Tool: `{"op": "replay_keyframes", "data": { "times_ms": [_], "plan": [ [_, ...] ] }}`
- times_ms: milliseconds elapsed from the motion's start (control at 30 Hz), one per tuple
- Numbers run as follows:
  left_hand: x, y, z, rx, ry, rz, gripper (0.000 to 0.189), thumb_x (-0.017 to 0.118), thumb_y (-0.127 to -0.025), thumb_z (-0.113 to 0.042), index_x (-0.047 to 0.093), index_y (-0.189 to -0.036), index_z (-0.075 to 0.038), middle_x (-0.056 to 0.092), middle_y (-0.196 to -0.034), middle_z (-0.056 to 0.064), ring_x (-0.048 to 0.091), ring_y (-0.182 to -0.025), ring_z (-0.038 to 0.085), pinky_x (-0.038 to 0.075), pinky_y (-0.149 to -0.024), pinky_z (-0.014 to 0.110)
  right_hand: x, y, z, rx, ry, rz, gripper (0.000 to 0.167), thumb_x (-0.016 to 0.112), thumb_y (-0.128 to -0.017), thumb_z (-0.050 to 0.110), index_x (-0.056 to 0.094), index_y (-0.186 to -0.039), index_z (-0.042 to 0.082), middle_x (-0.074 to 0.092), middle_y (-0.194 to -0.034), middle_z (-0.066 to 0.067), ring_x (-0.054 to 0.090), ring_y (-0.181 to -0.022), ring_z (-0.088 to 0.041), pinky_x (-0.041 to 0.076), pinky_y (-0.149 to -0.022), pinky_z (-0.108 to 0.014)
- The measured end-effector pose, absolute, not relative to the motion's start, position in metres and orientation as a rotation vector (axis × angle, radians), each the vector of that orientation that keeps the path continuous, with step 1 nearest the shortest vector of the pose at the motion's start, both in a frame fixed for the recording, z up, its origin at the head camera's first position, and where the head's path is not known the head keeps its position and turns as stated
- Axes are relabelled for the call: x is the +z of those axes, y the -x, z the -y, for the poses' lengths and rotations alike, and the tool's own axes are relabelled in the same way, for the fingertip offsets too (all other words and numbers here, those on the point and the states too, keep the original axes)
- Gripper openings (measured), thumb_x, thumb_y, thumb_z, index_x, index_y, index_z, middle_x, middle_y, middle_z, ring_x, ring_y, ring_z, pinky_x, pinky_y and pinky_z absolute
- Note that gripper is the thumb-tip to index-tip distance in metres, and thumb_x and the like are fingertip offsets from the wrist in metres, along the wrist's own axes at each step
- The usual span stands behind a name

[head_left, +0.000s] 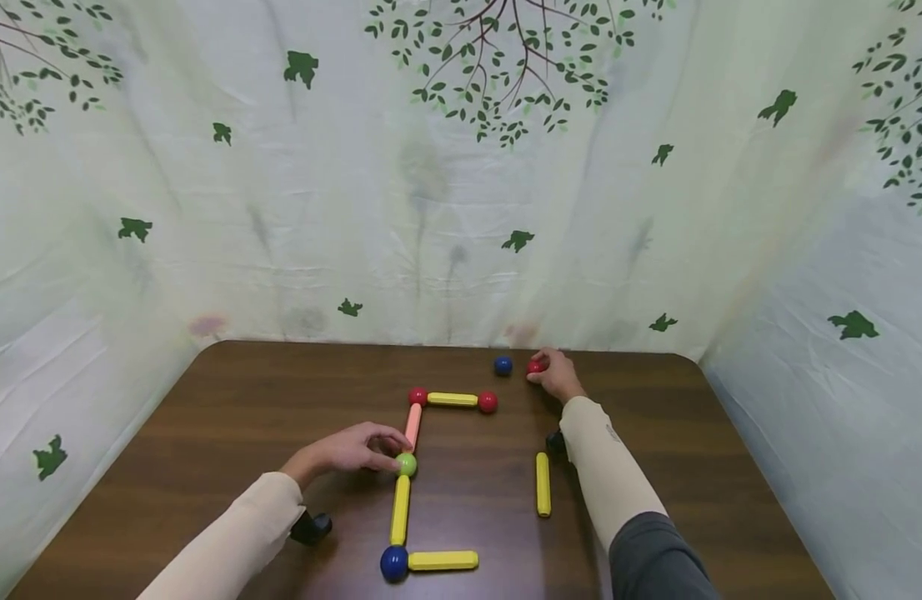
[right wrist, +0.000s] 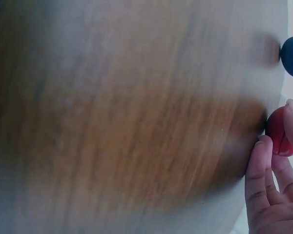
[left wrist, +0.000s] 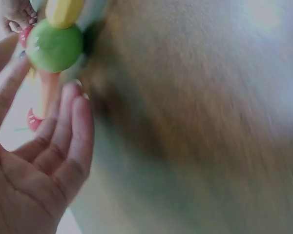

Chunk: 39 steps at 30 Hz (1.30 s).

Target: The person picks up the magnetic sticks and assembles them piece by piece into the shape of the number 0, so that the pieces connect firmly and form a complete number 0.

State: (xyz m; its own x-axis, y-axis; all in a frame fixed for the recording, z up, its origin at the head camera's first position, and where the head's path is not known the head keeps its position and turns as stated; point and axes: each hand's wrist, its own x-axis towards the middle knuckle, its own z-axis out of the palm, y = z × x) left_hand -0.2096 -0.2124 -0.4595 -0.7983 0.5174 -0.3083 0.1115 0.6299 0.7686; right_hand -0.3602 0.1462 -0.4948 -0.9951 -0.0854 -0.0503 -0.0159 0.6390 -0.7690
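My left hand (head_left: 359, 448) is at a green ball (head_left: 406, 464), thumb and index finger at its sides in a pinch. The other fingers extend beside a pink stick (head_left: 413, 427) in the left wrist view. That stick runs from the green ball to a red ball (head_left: 418, 397), and a yellow stick (head_left: 400, 510) joins the green ball on the near side. At the table's far side, my right hand (head_left: 558, 377) pinches a separate red ball (right wrist: 278, 130) between thumb and fingers. A blue ball (head_left: 503, 365) rests just left of it.
From the far red ball, a yellow stick (head_left: 452, 400) leads right to another red ball (head_left: 488, 402). At the near end, a larger blue ball (head_left: 394, 564) bears a yellow stick (head_left: 443, 561) pointing right. One loose yellow stick (head_left: 543, 485) lies beside the right forearm on the brown table (head_left: 281, 383).
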Motion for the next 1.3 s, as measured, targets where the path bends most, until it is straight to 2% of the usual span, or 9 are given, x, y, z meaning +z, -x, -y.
{"op": "replay_keyframes", "data": {
  "times_ms": [67,167,300,433,567,733,1000,1167,1300],
  "plan": [
    [-0.448,0.204,0.216,0.956,-0.49,-2.417,0.032,0.071,-0.087,-0.021,0.065,-0.118,-0.017,0.06,-0.117,0.005,0.054,-0.107,0.027,0.046,-0.088,0.048,-0.495,0.361,-0.145,-1.306,0.078,-2.769,0.035,0.072,-0.086,0.005,0.058,-0.117,0.001,0.057,-0.118,-0.022,0.054,-0.106,-0.034,0.044,-0.092,-0.046],
    [-0.427,0.193,0.219,0.817,-0.524,-2.471,0.034,0.073,-0.085,-0.02,0.064,-0.118,-0.018,0.059,-0.113,0.008,0.055,-0.098,0.025,0.047,-0.083,0.047,-0.496,0.363,-0.143,-1.301,0.085,-2.769,0.035,0.072,-0.086,0.006,0.058,-0.118,0.001,0.057,-0.119,-0.022,0.054,-0.107,-0.034,0.045,-0.092,-0.045],
    [-0.407,0.18,0.211,0.771,-0.633,-2.379,0.037,0.072,-0.086,-0.021,0.063,-0.121,-0.015,0.062,-0.097,0.002,0.057,-0.086,0.019,0.047,-0.076,0.038,-0.493,0.365,-0.144,-1.297,0.08,-2.783,0.035,0.072,-0.086,0.006,0.058,-0.118,0.001,0.057,-0.12,-0.022,0.054,-0.108,-0.035,0.045,-0.092,-0.046],
    [-0.409,0.17,0.196,0.842,-0.608,-2.174,0.04,0.069,-0.089,-0.017,0.06,-0.127,-0.012,0.063,-0.082,-0.001,0.057,-0.074,0.015,0.047,-0.066,0.029,-0.49,0.365,-0.148,-1.299,0.071,-2.797,0.035,0.072,-0.086,0.006,0.058,-0.118,0.001,0.056,-0.12,-0.022,0.053,-0.107,-0.034,0.044,-0.092,-0.046],
    [-0.422,0.16,0.183,0.82,-0.478,-2.033,0.04,0.069,-0.089,-0.011,0.059,-0.128,-0.017,0.061,-0.073,0.001,0.054,-0.061,0.013,0.045,-0.057,0.023,-0.49,0.365,-0.15,-1.274,0.08,-2.81,0.035,0.073,-0.085,0.006,0.058,-0.117,0.001,0.058,-0.118,-0.022,0.054,-0.105,-0.034,0.045,-0.091,-0.045],
    [-0.432,0.154,0.175,0.825,-0.421,-1.933,0.033,0.069,-0.089,-0.01,0.061,-0.119,-0.022,0.06,-0.067,0.004,0.052,-0.055,0.012,0.042,-0.052,0.021,-0.491,0.364,-0.149,-1.247,0.077,-2.816,0.036,0.073,-0.085,0.007,0.058,-0.117,0.002,0.059,-0.115,-0.021,0.054,-0.103,-0.034,0.045,-0.09,-0.044],
    [-0.449,0.153,0.176,0.83,-0.446,-1.876,0.019,0.07,-0.089,-0.02,0.061,-0.105,-0.026,0.061,-0.064,-0.001,0.057,-0.053,0.008,0.049,-0.052,0.023,-0.493,0.362,-0.145,-1.232,0.095,-2.83,0.035,0.074,-0.084,0.007,0.059,-0.115,0.002,0.059,-0.114,-0.021,0.054,-0.102,-0.033,0.045,-0.091,-0.045],
    [-0.45,0.147,0.173,0.876,-0.427,-1.939,0.01,0.072,-0.087,-0.015,0.065,-0.095,-0.018,0.058,-0.062,0.001,0.054,-0.049,0.009,0.045,-0.046,0.02,-0.494,0.36,-0.143,-1.231,0.089,-2.831,0.034,0.074,-0.084,0.006,0.058,-0.114,0.002,0.06,-0.114,-0.02,0.054,-0.102,-0.033,0.045,-0.091,-0.045],
    [-0.451,0.145,0.173,0.872,-0.427,-1.975,0.007,0.072,-0.087,-0.014,0.066,-0.089,-0.014,0.06,-0.065,0.0,0.054,-0.05,0.009,0.045,-0.046,0.019,-0.495,0.359,-0.143,-1.22,0.09,-2.823,0.034,0.074,-0.083,0.005,0.058,-0.113,0.003,0.06,-0.114,-0.02,0.054,-0.101,-0.032,0.046,-0.09,-0.044]
  ]
}}
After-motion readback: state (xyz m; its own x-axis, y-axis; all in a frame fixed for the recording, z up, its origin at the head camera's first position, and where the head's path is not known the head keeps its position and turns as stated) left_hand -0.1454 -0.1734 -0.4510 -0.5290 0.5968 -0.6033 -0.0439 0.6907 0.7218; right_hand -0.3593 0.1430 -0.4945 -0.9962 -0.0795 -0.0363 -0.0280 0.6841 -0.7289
